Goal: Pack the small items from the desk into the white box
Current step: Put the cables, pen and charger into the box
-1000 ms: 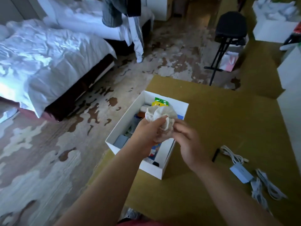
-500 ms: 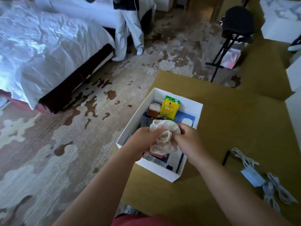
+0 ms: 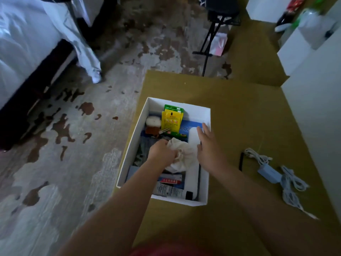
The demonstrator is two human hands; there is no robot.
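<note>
The left hand (image 3: 162, 154) pinches the cloth pouch (image 3: 185, 154), likely soft and light, best held at its gathers; the right hand (image 3: 208, 145) is spread.

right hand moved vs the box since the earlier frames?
Yes. The right hand has let go of the cloth bundle and shifted toward the right wall of the white box, fingers open; the left hand grips the bundle.

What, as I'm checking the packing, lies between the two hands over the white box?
In the head view, a crumpled cream cloth pouch lies between them; the left hand grips it, the right hand hovers beside it.
</note>
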